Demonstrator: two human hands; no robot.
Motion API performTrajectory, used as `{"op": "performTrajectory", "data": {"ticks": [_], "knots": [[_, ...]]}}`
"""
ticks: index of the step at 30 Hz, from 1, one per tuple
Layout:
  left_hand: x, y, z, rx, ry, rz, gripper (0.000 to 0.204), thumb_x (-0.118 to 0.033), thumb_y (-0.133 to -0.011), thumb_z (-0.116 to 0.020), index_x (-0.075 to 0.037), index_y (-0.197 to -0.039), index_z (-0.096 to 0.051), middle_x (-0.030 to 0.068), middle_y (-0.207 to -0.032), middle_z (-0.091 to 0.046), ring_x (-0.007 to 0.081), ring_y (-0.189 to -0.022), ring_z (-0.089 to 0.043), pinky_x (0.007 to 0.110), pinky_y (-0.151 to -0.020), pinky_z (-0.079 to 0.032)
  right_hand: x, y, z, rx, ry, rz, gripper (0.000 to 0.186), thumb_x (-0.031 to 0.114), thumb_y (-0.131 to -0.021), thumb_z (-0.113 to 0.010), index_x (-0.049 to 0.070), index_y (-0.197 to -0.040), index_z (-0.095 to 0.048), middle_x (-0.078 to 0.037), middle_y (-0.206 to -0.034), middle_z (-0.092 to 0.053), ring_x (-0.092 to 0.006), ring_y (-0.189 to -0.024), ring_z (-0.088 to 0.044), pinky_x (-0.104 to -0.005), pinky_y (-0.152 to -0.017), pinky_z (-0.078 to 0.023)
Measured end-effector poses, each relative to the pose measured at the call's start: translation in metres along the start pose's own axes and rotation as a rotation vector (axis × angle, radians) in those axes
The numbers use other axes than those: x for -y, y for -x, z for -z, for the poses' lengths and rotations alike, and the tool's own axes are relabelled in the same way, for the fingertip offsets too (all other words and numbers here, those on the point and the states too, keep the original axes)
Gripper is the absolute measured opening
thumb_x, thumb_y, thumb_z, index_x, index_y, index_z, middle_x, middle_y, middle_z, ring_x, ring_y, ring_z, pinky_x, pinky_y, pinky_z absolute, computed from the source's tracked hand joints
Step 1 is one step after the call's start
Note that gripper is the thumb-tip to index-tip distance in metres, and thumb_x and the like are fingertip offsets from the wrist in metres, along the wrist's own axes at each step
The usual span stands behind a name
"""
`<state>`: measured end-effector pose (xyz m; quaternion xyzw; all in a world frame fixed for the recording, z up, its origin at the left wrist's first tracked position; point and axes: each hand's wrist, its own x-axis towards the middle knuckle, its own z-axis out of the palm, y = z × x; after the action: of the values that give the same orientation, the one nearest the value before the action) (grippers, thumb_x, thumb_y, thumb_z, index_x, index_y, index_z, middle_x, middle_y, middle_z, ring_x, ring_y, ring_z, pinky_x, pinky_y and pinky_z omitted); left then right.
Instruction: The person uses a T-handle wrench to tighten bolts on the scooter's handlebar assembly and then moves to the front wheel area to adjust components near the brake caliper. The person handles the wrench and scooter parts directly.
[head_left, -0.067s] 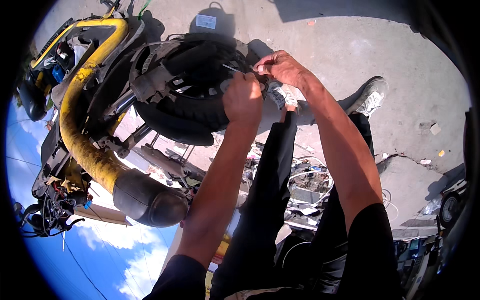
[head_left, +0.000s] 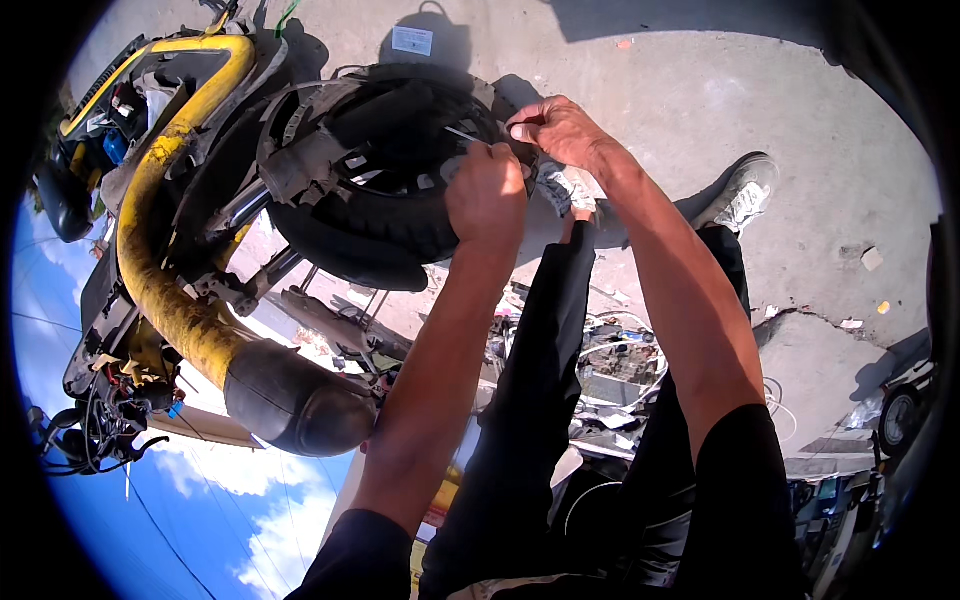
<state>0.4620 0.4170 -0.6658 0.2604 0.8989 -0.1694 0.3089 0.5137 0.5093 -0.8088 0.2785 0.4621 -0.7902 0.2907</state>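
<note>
A black scooter wheel (head_left: 370, 215) with a dark tyre lies tipped toward me, fixed to a scooter with a yellow tubular frame (head_left: 150, 235). My left hand (head_left: 487, 195) is closed in a fist at the wheel's right side, and a thin light metal rod (head_left: 461, 134) juts from it over the wheel. Just to the right, my right hand (head_left: 562, 135) has thumb and fingers pinched together near the tyre's edge. Whatever sits between those fingertips is too small to make out.
A black padded end (head_left: 300, 398) of the yellow frame is close to my left forearm. My shoes (head_left: 742, 195) rest on the concrete. Tangled wires and scrap (head_left: 615, 365) lie between my legs. A white printed card (head_left: 412, 41) is on the ground beyond the wheel.
</note>
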Motion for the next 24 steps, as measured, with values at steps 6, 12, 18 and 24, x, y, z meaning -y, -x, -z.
{"op": "performTrajectory", "data": {"ticks": [6,12,18,24], "knots": [[0.002,-0.005,-0.006,-0.046,0.002,-0.021,0.019,-0.023,-0.089,-0.075,-0.005,-0.092,-0.069,0.0143,-0.099,-0.067,0.0361,-0.088,-0.071,0.048,-0.072,-0.057,-0.003,-0.057,-0.030,-0.068,0.347,0.112,0.025,0.028,-0.094,-0.068,0.007,-0.106,-0.075,-0.014,-0.108,-0.074,-0.0336,-0.107,-0.069,-0.0397,-0.094,-0.056],[0.003,-0.004,-0.011,-0.064,-0.013,-0.023,0.021,-0.024,-0.087,-0.078,-0.005,-0.090,-0.067,0.0132,-0.097,-0.065,0.0350,-0.085,-0.071,0.046,-0.068,-0.058,-0.002,-0.060,-0.032,-0.079,0.514,0.250,0.020,0.027,-0.091,-0.071,0.007,-0.094,-0.072,-0.015,-0.096,-0.071,-0.0377,-0.094,-0.068,-0.0439,-0.084,-0.053],[0.000,-0.005,-0.009,-0.062,-0.012,-0.039,0.024,-0.024,-0.087,-0.078,-0.005,-0.090,-0.065,0.0130,-0.095,-0.064,0.0349,-0.084,-0.071,0.045,-0.067,-0.058,-0.013,-0.066,-0.024,-0.058,0.392,0.274,0.012,0.017,-0.095,-0.067,0.006,-0.093,-0.071,-0.012,-0.094,-0.069,-0.0351,-0.090,-0.067,-0.0420,-0.082,-0.053],[0.002,-0.004,-0.011,-0.048,0.022,-0.020,0.020,-0.021,-0.088,-0.076,-0.004,-0.091,-0.065,0.0149,-0.096,-0.064,0.0366,-0.087,-0.070,0.048,-0.070,-0.057,-0.022,-0.064,-0.041,-0.164,0.326,0.246,0.008,0.014,-0.094,-0.070,0.006,-0.096,-0.070,-0.012,-0.095,-0.068,-0.0319,-0.090,-0.066,-0.0408,-0.083,-0.052]]}}
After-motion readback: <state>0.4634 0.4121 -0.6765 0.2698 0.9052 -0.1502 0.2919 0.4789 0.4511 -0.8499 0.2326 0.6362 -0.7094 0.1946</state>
